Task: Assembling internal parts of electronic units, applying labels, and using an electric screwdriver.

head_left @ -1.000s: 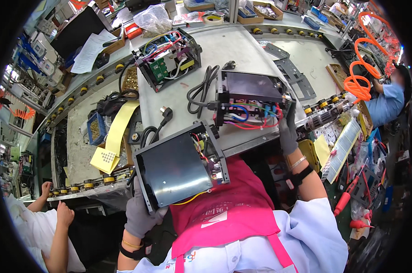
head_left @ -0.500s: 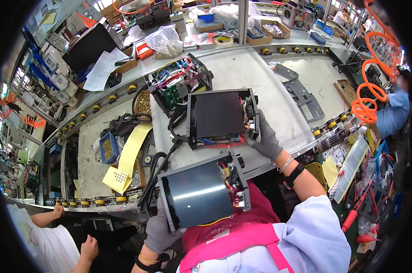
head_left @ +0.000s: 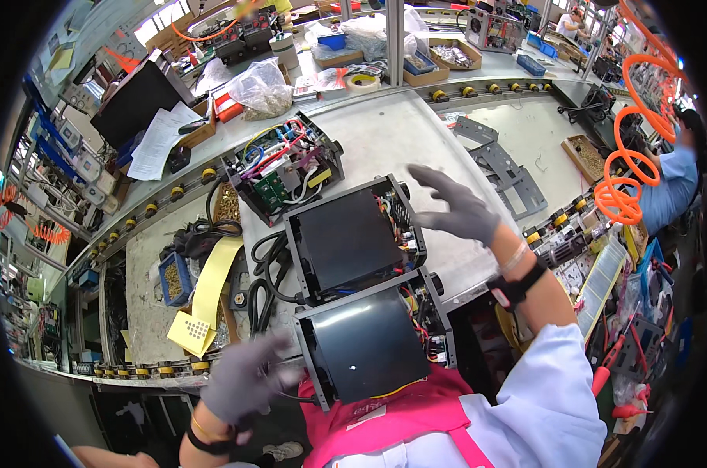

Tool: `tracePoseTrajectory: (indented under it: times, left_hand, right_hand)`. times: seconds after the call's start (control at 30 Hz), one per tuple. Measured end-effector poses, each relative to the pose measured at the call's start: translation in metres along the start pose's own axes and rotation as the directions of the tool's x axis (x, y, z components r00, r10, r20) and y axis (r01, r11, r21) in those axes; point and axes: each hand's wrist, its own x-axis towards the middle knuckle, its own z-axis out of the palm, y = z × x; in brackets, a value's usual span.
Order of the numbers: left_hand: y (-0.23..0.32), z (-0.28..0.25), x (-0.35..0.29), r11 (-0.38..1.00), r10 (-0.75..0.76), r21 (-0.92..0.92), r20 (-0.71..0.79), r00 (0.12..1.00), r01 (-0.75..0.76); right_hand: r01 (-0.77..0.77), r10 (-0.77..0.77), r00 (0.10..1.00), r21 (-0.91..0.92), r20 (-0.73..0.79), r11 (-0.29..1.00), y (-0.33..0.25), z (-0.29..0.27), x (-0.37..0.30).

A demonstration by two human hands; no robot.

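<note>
Two black metal box units with dark top panels lie one behind the other at the bench's near edge. The nearer unit [head_left: 369, 343] shows wires and parts at its right end. Directly behind it, the farther unit [head_left: 349, 238] sits slightly turned. My right hand [head_left: 458, 207], in a grey glove, is held off the farther unit's right end, fingers stretched and apart, with nothing in it. My left hand [head_left: 248, 378], also gloved and smeared by motion, is beside the nearer unit's left end; its fingers look spread, and no held thing shows.
An uncovered unit with coloured wires [head_left: 283, 168] stands behind the two boxes. Black cable [head_left: 264, 285] loops at their left. Grey metal plates [head_left: 501, 168] lie at the right. Yellow paper strip [head_left: 213, 288] and a blue parts bin [head_left: 174, 278] are at the left. Orange coiled hose [head_left: 622, 199] hangs right.
The farther unit has moved nearer and left, up against the nearer unit. My right hand has let go of it and lifted away; my left hand has come off the nearer unit, moving left.
</note>
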Motion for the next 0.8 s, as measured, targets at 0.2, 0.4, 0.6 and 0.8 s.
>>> tracePoseTrajectory:
  times: [0.2,0.4,0.6,0.8]
  left_hand:
    - [-0.005,-0.021,0.083,0.938,0.313,0.231,-0.240,0.919,-0.258]
    - [-0.058,-0.078,0.163,0.942,0.312,0.268,-0.493,0.812,-0.200]
    - [-0.117,-0.102,0.240,0.904,0.259,0.423,-0.665,0.701,0.066]
    - [-0.132,-0.118,0.268,0.903,-0.165,0.274,-0.490,0.856,0.331]
  right_hand:
    - [-0.086,0.107,0.982,-0.137,0.154,0.987,0.018,0.024,0.050]
    - [-0.199,0.176,0.942,0.054,0.287,0.978,0.039,0.020,0.053]
    - [-0.283,0.247,0.946,0.161,0.211,0.946,0.028,0.031,0.056]
    - [-0.351,0.341,0.914,0.009,0.221,0.936,0.022,0.033,0.062]
